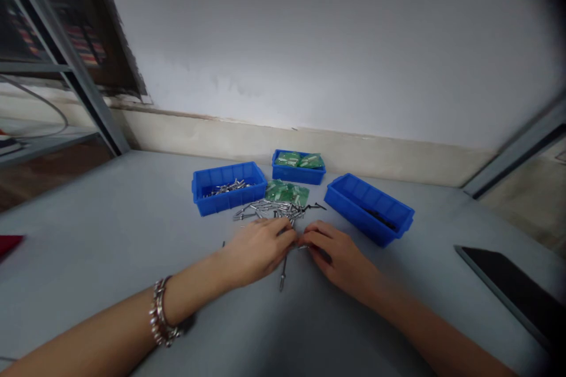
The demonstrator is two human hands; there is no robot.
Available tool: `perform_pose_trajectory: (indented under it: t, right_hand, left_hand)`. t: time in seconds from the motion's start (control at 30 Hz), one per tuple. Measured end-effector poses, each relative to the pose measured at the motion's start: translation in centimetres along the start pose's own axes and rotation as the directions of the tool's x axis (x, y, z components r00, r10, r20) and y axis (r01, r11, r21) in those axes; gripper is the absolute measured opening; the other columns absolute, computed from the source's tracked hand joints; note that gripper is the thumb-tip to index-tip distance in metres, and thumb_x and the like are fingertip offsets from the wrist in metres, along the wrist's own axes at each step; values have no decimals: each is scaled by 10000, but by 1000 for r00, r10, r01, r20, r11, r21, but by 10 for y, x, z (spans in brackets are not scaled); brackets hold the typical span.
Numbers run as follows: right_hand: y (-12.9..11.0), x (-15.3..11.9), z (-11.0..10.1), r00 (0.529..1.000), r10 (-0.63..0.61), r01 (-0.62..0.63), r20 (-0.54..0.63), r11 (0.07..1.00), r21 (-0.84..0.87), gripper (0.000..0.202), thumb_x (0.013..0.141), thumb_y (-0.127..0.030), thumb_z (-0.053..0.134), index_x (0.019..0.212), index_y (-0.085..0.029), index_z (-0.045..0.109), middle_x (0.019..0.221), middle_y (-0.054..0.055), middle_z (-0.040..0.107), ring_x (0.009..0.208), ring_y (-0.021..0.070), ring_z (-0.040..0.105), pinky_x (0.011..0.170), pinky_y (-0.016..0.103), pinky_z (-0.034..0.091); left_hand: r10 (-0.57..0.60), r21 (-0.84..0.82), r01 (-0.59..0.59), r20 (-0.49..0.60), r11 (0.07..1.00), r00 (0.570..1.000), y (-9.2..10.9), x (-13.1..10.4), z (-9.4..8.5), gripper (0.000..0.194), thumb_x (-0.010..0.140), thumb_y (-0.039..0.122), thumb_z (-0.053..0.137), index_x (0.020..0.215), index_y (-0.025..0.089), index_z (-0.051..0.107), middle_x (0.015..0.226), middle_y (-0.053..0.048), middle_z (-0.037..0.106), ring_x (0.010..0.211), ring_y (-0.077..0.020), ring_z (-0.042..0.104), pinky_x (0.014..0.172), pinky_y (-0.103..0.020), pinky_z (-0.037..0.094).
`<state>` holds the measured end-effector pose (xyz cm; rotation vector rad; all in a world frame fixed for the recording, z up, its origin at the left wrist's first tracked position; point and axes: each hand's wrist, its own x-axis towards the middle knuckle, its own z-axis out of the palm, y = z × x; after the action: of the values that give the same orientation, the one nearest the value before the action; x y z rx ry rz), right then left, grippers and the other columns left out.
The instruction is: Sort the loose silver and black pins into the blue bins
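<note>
My left hand (260, 247) is closed at the near edge of a pile of silvery metal pins (269, 207); what its fingertips pinch is hidden. Facing it, my right hand (336, 253) has thumb and fingers closed on a small metal pin (303, 247). The fingertips of both hands are nearly touching. Below them one long metal pin (282, 280) lies on the grey table. Green packets (287, 192) lie just behind the pile.
A blue bin (210, 204) with metal pins stands left, a blue bin (298, 175) with green packets behind, and a blue bin (362, 212) with dark parts right. A dark flat tablet-like object (513, 288) lies right. Something red (9, 244) is at the left edge.
</note>
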<state>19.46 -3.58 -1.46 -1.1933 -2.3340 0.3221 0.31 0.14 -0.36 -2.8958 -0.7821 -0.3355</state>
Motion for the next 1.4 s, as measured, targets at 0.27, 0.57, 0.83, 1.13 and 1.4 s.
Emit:
perform_pose_trajectory:
  t: [0.27,0.57,0.83,1.13,1.4]
  right_hand:
    - [15,0,-3,985,69,-91,-155,986,-141,230,829,-157,457,1025,-220,561,1092,97,548,1058,231,491,891,450,412]
    - [42,-4,8,931,323,-362,-171,876,-319,363,852,-226,398,1176,-108,509,1194,191,531,1141,306,459,872,497,424]
    - [36,-4,5,953,272,-301,-133,894,-332,341,868,-228,383,1179,-188,517,1271,135,500,1184,274,432,887,498,413]
    - [21,0,3,987,159,-159,-20,950,-270,318,888,-186,366,1160,-177,532,1239,103,539,1171,226,448,938,461,381]
    - [-2,0,-5,992,86,-66,90,978,-198,215,844,-272,517,1043,-221,579,1051,64,555,1024,229,464,876,415,413]
  left_hand:
    - [-24,9,24,1,1000,1000,0,-1,1,178,892,231,381,962,187,539,908,-43,521,620,-126,518,535,-239,409]
    - [-22,13,21,28,1000,999,0,0,-1,172,883,214,379,955,191,534,925,-44,523,652,-144,526,555,-252,424]
    - [-28,-13,28,9,1000,1000,-1,0,-1,177,883,209,372,939,194,539,918,-36,518,631,-130,509,551,-248,413]
    - [-25,-12,26,20,1000,999,-1,-1,2,154,879,208,393,944,204,533,933,-31,529,648,-137,523,555,-249,410]
    - [-31,-17,31,20,999,999,1,0,-2,143,880,219,421,950,184,542,932,-38,532,652,-129,530,575,-246,429]
